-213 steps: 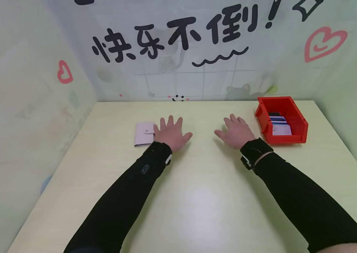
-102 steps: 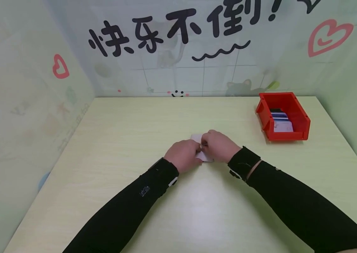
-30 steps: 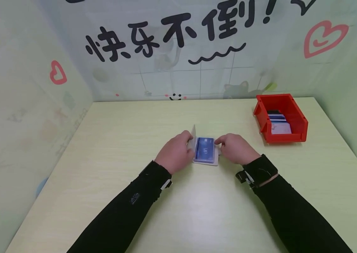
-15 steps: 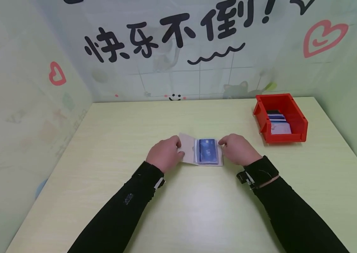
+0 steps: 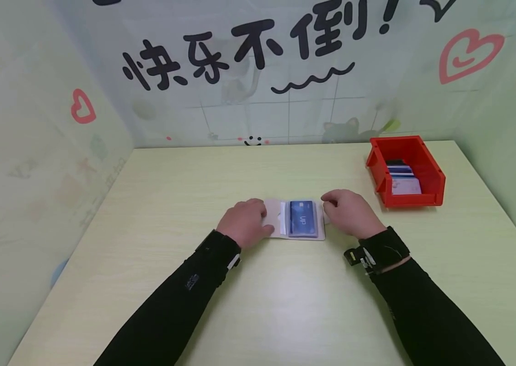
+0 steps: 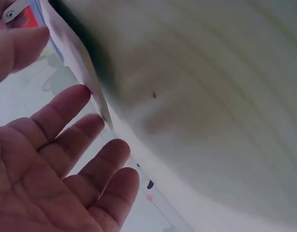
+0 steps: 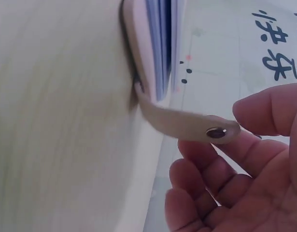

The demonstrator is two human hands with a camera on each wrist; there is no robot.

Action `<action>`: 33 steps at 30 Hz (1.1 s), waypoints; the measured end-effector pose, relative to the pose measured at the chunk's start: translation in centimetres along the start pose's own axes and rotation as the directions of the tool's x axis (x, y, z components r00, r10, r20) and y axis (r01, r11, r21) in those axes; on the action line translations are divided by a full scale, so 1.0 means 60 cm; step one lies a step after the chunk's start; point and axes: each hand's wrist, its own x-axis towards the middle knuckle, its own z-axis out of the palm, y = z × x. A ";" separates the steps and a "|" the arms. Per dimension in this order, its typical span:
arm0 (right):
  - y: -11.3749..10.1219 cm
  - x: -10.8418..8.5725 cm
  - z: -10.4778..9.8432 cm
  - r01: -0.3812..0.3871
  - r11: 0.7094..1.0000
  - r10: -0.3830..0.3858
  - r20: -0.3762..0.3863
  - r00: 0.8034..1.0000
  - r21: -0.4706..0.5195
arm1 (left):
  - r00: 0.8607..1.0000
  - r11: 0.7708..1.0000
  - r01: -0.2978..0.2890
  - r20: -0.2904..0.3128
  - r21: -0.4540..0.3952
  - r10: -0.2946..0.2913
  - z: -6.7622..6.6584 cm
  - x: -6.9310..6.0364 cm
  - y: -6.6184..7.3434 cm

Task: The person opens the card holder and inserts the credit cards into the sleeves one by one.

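Observation:
A pale pink card holder point(image 5: 320, 229) lies unfolded on the table, a blue "VIP" card point(image 5: 302, 218) showing in its clear sleeves. My left hand point(image 5: 243, 223) is at its left cover point(image 5: 275, 209); in the left wrist view the loosely bent fingertips touch the cover's edge, with the thumb apart from them. On the other side, my right hand point(image 5: 351, 211) pinches the end of the snap strap point(image 7: 175, 123) between thumb and index finger. The strap stretches out from the holder's right edge, its metal snap point(image 7: 216, 132) visible. Sleeves stand in a stack in the right wrist view.
A red bin point(image 5: 415, 200) stands at the back right, holding several cards point(image 5: 405, 185) on edge. Printed walls enclose the light wood table point(image 5: 294, 305) at the back and both sides.
The holder was carried from the left to the middle, unsnapped and unfolded. Its left cover has come down flat since a second ago. The right hand has shifted slightly right with the strap.

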 end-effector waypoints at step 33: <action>-0.029 -0.011 0.011 -0.046 0.996 0.036 0.143 0.989 0.071 | 0.994 0.994 -0.086 0.069 0.059 0.082 0.003 0.011 0.017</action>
